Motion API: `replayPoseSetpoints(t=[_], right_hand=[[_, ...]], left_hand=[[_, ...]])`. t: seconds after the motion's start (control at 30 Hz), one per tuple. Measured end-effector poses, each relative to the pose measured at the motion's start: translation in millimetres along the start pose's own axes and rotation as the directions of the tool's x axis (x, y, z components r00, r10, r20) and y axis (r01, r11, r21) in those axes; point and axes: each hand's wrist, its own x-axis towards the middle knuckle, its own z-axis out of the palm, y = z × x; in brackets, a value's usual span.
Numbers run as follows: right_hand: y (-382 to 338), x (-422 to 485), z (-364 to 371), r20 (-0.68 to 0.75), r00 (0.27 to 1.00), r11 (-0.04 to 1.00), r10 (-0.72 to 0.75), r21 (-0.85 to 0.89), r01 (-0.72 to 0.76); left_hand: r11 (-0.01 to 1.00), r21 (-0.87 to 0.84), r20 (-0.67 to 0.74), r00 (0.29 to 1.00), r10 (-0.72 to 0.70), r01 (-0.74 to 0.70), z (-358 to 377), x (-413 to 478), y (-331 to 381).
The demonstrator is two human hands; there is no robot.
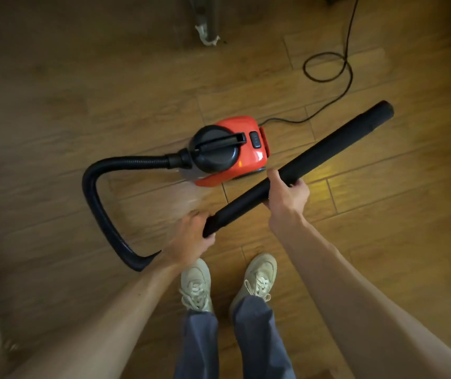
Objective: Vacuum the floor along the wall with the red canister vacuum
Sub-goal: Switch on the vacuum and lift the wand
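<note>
The left hand (191, 236) grips the near end of the black extension tube (328, 149) and the right hand (287, 199) grips it midway. The red canister vacuum (230, 151) sits just beyond both hands, and its hose (96, 203) loops left. This looks like setup, since the tube is held off the floor; next its far end needs lowering and aiming along the wall.

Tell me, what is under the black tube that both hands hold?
Wooden floor shows on both sides of the black tube, with the red vacuum close beside it. The floor strip right beneath the tube is covered.
</note>
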Motion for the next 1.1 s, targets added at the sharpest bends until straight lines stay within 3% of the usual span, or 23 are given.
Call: replayPoseSetpoints(t=[0.13, 0.27, 0.37, 0.5, 0.7, 0.83, 0.97, 1.1], right_hand=[[-54, -40, 22, 0.128, 0.978, 0.986, -0.165, -0.005, 0.167], [-93, -90, 47, 0.278, 0.904, 0.935, -0.325, -0.045, 0.351], [-111, -130, 67, 0.434, 0.798, 0.870, -0.418, -0.062, 0.490], [-120, -171, 94, 0.648, 0.625, 0.756, -0.435, -0.113, 0.644], [-108, -213, 140, 0.891, 0.375, 0.550, -0.254, -0.186, 0.814], [-73, -235, 167, 0.965, 0.259, 0.441, -0.037, -0.217, 0.871], [-20, -252, 179, 0.967, 0.204, 0.375, 0.155, -0.248, 0.893], [35, -249, 174, 0.909, 0.217, 0.174, 0.356, -0.293, 0.940]], left_hand=[[0.997, -0.070, -0.161, 0.987, -0.023, 0.012, -41, -11, 15], [0.977, -0.212, -0.305, 0.950, -0.061, -0.005, -76, -31, 18], [0.953, -0.304, -0.394, 0.911, -0.118, -0.007, -100, -49, 16], [0.900, -0.432, -0.462, 0.873, -0.160, -0.063, -119, -70, 2], [0.753, -0.652, -0.498, 0.800, -0.334, -0.091, -133, -99, -25], [0.563, -0.821, -0.444, 0.721, -0.532, -0.091, -122, -121, -48], [0.343, -0.921, -0.379, 0.628, -0.679, -0.185, -109, -150, -67], [0.172, -0.946, -0.303, 0.563, -0.769, -0.274, -90, -178, -90]])
